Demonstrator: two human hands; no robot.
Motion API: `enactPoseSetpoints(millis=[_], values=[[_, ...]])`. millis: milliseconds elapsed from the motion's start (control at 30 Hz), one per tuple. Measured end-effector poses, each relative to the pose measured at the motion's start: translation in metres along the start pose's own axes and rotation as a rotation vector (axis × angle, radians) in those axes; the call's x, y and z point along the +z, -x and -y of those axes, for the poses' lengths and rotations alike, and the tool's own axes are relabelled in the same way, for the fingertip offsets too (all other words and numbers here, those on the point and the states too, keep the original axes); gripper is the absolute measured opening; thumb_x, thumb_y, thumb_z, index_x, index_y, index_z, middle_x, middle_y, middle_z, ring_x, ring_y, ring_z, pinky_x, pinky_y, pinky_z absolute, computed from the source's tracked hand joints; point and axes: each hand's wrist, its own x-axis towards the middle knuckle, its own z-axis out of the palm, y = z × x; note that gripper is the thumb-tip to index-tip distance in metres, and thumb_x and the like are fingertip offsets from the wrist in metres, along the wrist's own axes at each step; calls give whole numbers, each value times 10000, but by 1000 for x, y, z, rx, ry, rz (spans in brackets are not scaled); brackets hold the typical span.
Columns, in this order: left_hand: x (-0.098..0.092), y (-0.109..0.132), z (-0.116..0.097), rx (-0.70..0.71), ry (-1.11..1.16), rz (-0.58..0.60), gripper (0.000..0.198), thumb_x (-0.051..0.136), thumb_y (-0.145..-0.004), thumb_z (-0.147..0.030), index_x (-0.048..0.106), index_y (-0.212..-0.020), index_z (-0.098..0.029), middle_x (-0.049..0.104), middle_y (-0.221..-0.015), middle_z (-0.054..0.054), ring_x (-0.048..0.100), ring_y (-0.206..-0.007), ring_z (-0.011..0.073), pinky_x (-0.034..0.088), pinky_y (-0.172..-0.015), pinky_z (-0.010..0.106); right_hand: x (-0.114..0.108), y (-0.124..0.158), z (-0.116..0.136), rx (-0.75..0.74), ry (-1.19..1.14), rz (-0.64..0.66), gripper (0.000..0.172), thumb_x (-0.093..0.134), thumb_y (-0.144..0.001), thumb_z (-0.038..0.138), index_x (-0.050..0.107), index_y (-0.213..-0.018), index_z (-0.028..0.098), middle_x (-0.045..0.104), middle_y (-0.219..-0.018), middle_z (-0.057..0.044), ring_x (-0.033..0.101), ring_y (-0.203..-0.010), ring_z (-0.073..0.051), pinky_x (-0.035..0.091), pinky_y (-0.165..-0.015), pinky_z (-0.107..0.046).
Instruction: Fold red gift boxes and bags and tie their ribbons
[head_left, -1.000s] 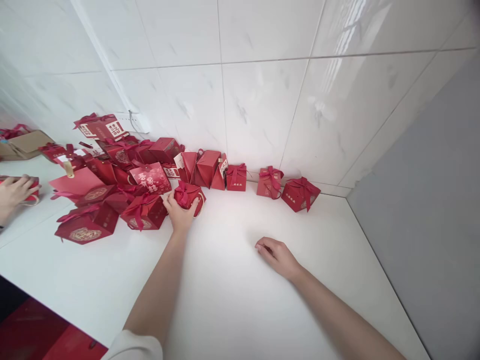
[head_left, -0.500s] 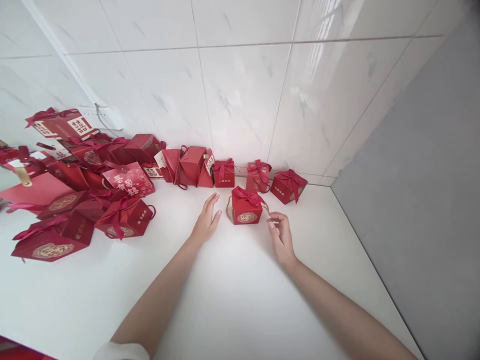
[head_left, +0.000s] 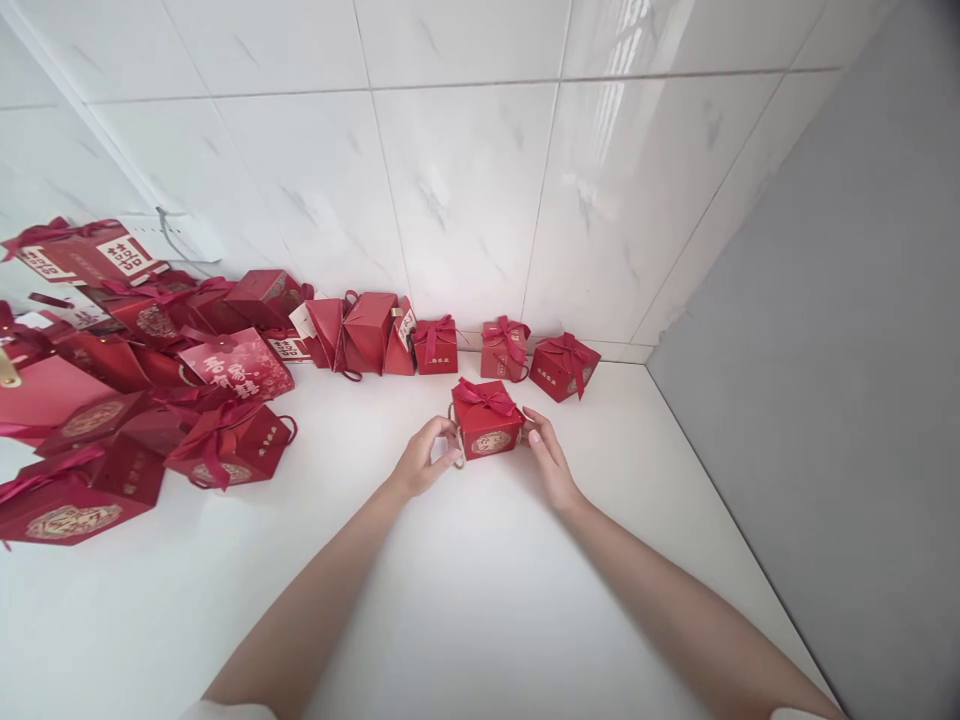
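A small red gift box with a gold round emblem and a magenta ribbon bow stands on the white table in front of me. At its left side, the curved fingers and thumb of my left hand close on a twisted cord handle. My right hand is at the box's right side, fingers stretched along it and thumb apart. Whether those fingertips press on the box or only rest near it is hard to tell.
Behind stand a red ribboned box, another and a tilted one along the tiled wall. Many red boxes and bags crowd the left. A grey panel borders the white table on the right.
My left hand has moved in from beside the box and taken its left cord handle. My right hand has shifted from the right cord to the box's side. The box is slightly turned.
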Motion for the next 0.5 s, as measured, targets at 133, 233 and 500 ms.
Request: enactPoseSetpoints(millis=[133, 233, 500], values=[[-1, 3, 2, 86, -147, -238, 685, 582, -866, -619, 397, -1378, -204, 475, -1354, 172, 520, -1256, 328, 445, -1047, 523, -1, 3, -2, -16, -29, -116, 485, 470, -966, 576, 477, -1321, 246, 621, -1258, -106, 629, -1146, -238, 489, -1052, -462], [0, 1, 3, 35, -102, -156, 916, 588, -855, -652, 179, -1557, -228, 250, -1587, 200, 319, -1465, 371, 328, -1164, 573, 0, 4, -3, -36, -2, -136, 430, 476, -968, 562, 501, -1263, 250, 605, -1261, -109, 606, -1173, -239, 495, -1038, -447], [4, -2, 0, -75, 21, 81, 1082, 745, -813, -501, 53, -1604, -243, 467, -1487, 210, 495, -1372, 340, 408, -1122, 531, 2, 4, -1, -37, 64, -74, 426, 469, -976, 556, 474, -1279, 256, 583, -1345, -118, 591, -1211, -247, 518, -1009, -428]])
